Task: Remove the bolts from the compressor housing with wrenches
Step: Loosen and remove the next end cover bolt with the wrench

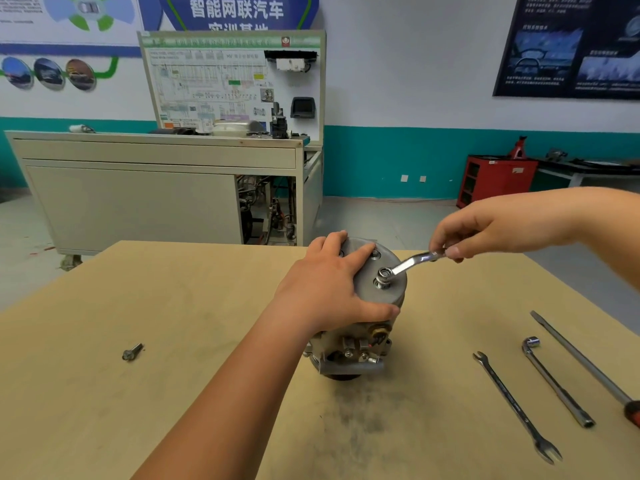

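Head view: A person is working a bolt (383, 277) loose on the flat end cover of a compressor housing (372, 299), which is standing on end near the middle of a pale wooden desk (138, 410).

The left hand (329, 289) is lying over the top of the housing with its grip spread. The fingers are reaching across the cover and the thumb is running along the near rim. It appears to be pressing down so that the rounded body does not twist or tip under the turning force.

The right hand (485, 226) is coming in from the right, its grip pinching the far end of a ring wrench (412, 263) between thumb and fingertips. The ring end is sitting over the bolt head. Holding the handle at its tip is likely giving the most leverage.

Another fastening point (375, 252) is showing on the cover just beside the left fingertips, though whether a bolt is in it is hard to tell.

A loose bolt (132, 352) is lying well apart on the left of the desk, which suggests at least one is already out. On the right, a combination wrench (512, 405), an L-shaped socket wrench (554, 382) and a long screwdriver (581, 358) are lying side by side, apparently set out within reach of the working hand. A training bench and wall posters are filling the background.
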A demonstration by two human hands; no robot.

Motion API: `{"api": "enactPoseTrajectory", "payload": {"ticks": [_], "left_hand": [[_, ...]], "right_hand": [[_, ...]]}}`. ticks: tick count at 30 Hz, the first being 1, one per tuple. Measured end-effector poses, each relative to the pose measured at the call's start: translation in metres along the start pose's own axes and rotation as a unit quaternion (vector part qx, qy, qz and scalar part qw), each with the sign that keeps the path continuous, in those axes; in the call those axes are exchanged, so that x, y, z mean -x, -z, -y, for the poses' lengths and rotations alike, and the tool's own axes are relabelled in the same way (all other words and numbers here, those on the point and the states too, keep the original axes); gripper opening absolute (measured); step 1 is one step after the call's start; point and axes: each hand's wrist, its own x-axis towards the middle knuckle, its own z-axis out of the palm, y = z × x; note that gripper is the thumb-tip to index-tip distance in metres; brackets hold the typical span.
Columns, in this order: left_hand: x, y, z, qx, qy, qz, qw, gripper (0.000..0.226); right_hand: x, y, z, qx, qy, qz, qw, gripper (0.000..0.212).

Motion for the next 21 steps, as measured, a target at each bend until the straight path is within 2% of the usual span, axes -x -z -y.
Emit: {"api": "enactPoseTrajectory", "payload": {"ticks": [4,6,8,10,12,16,18,21], "left_hand": [[0.002,0.000,0.004,0.013,-0.001,-0.003,1.000,0.098],[0.003,-0.001,0.006,0.017,0.000,-0.007,1.000,0.098],[0.004,-0.001,0.007,0.021,0.000,-0.011,1.000,0.098],[0.004,-0.001,0.007,0.022,0.000,-0.012,1.000,0.098],[0.004,0.000,0.007,0.021,0.000,-0.006,1.000,0.098],[0.005,0.002,0.006,0.029,0.002,0.005,1.000,0.097],[0.005,0.003,0.006,0.027,0.001,0.003,1.000,0.092],[0.004,0.002,0.008,0.019,-0.002,0.003,1.000,0.086]], "right_hand": [[0.011,0.002,0.010,-0.051,0.005,-0.074,0.996,0.016],[0.017,-0.007,0.021,-0.147,0.014,-0.093,0.985,0.014],[0.023,-0.021,0.034,-0.246,0.028,-0.075,0.966,0.010],[0.029,-0.037,0.048,-0.306,0.035,-0.036,0.951,0.013],[0.032,-0.054,0.060,-0.387,0.031,0.008,0.922,0.015],[0.028,-0.083,0.078,-0.565,0.017,0.051,0.824,0.022],[0.024,-0.091,0.084,-0.594,0.015,0.040,0.803,0.021],[0.019,-0.095,0.088,-0.608,0.002,0.021,0.794,0.021]]}}
